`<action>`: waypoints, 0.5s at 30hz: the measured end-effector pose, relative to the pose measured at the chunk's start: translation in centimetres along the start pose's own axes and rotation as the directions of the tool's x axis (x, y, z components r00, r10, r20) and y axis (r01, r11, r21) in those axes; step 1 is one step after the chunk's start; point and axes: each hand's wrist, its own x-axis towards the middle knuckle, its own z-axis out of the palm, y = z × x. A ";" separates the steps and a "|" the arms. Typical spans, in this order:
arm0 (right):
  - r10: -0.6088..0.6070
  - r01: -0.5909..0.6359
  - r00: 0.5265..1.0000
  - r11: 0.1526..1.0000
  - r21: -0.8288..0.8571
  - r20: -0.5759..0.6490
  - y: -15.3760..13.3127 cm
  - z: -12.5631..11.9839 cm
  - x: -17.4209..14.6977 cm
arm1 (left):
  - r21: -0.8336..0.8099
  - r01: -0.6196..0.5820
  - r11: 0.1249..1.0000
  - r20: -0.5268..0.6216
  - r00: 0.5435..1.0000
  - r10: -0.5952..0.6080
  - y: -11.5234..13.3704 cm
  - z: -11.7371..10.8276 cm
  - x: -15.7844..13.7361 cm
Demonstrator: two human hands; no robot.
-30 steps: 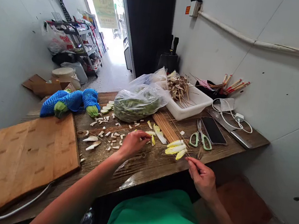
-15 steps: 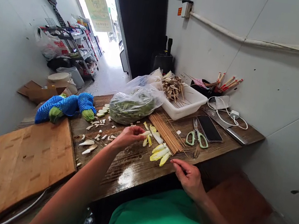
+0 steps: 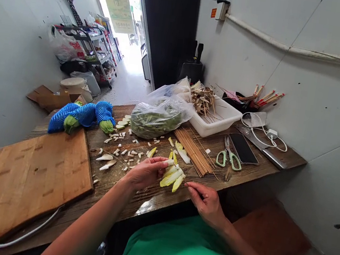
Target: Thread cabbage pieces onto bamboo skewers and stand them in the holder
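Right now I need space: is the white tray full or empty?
Partly filled: the white tray has skewered pieces at left, bare bottom at right.

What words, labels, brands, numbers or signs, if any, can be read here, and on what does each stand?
None can be read with certainty.
Pale poster, upper left: writing too blurred.
White plastic bag at left, printed in red: too blurred.
Orange label, upper centre: any writing too small.
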 end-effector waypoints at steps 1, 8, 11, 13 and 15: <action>0.003 -0.003 1.000 1.000 0.000 0.000 -0.1 0.0 0.0 | -0.002 -0.012 1.000 -0.003 1.000 0.012 -0.1 0.0 0.1; -0.018 0.018 1.000 1.000 -0.010 -0.002 -0.3 0.1 0.0 | -0.085 -0.031 0.996 -0.141 0.990 0.019 -0.7 0.2 0.6; -0.011 0.012 1.000 1.000 -0.011 0.002 -0.2 0.2 0.0 | -0.128 -0.010 0.992 -0.166 0.986 -0.011 -0.7 0.7 0.5; -0.004 0.004 1.000 1.000 -0.013 0.003 0.0 0.2 0.0 | -0.126 -0.003 0.992 -0.170 0.985 -0.019 -0.7 0.8 0.4; -0.005 0.005 1.000 1.000 -0.015 0.005 0.1 0.2 0.0 | -0.125 -0.003 0.992 -0.175 0.984 -0.019 -0.8 0.9 0.4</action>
